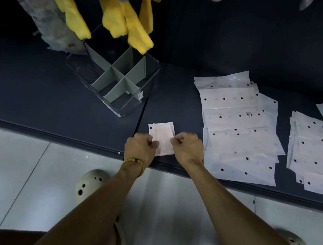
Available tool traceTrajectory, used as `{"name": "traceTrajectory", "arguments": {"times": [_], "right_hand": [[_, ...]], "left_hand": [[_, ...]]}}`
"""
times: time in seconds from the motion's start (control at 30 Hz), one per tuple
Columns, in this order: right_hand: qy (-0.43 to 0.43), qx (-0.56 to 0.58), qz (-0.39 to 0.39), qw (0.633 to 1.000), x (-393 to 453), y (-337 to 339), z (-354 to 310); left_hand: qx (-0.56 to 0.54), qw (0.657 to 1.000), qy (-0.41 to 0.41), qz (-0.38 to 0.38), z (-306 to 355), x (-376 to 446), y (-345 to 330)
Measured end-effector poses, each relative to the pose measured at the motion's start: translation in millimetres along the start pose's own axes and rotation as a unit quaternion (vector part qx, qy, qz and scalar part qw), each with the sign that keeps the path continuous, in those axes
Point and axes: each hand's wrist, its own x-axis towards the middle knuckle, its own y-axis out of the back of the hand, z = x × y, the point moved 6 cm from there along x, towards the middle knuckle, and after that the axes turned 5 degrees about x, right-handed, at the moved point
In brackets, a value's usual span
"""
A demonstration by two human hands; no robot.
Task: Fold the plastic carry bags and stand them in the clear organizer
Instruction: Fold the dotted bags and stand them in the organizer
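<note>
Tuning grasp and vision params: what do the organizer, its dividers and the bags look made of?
Organizer: looks like clear rigid plastic, glossy; the dark shelf shows through its walls.
Dividers: opaque grey-green sheets, matte, probably plastic; flat and slotted crosswise.
Folded bag, pinched by the left hand and right hand: thin translucent white film, likely plastic; its layers show through.
Flat bags: same film, dark dots.

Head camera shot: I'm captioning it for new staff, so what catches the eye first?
Both hands, left hand and right hand, pinch a small folded bag at the dark shelf's front edge. Behind it stands the clear organizer with grey dividers; flat spotted bags lie stacked to the right.
</note>
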Motion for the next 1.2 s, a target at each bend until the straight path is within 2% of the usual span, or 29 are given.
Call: {"name": "traceTrajectory", "arguments": {"times": [0.1, 0.2, 0.23, 0.3, 0.37, 0.43, 0.53, 0.67, 0.73, 0.8, 0.93, 1.03, 1.1, 1.2], "right_hand": [[-0.009, -0.028, 0.006, 1.000, 4, -2, -4], [-0.005, -0.027, 0.009, 1.000, 5, -1, -3], [-0.001, -0.020, 0.005, 1.000, 6, -1, -3], [0.002, -0.004, -0.002, 1.000, 8, -1, -2], [0.002, 0.006, -0.008, 1.000, 12, -2, -1], [0.013, -0.008, -0.012, 1.000, 17, -1, -2], [0.065, -0.048, 0.010, 0.997, 23, 9, -7], [0.221, -0.116, 0.105, 0.963, 1, 30, -11], [0.269, -0.199, 0.081, 0.939, -19, 25, 4], [0.274, -0.259, 0.024, 0.926, -31, 14, 25], [0.249, -0.265, -0.031, 0.931, -30, 4, 42], [0.255, -0.255, -0.043, 0.932, -27, 4, 44], [0.262, -0.237, -0.041, 0.935, -28, 7, 44], [0.260, -0.225, -0.043, 0.938, -27, 7, 44]], "left_hand": [[0.007, 1.000, 0.022, 0.006, -1, 4, 2], [0.081, 0.996, 0.015, 0.029, 0, 6, 5], [0.113, 0.992, -0.012, 0.051, 3, 6, 7], [0.159, 0.976, -0.121, 0.088, 14, 6, 8], [0.195, 0.949, -0.244, 0.050, 24, 6, -2], [0.233, 0.926, -0.296, -0.018, 25, 5, -12], [0.276, 0.911, -0.306, 0.006, 24, -4, -14], [0.242, 0.932, -0.267, 0.043, 23, -22, -19], [0.214, 0.943, -0.249, 0.055, 23, -25, -20], [0.206, 0.946, -0.244, 0.062, 23, -26, -20], [0.245, 0.933, -0.253, 0.070, 26, -27, -16], [0.281, 0.894, -0.343, 0.073, 49, -29, -25], [0.262, 0.879, -0.398, 0.022, 68, -29, -47], [0.234, 0.899, -0.371, 0.000, 74, -22, -67]]}}
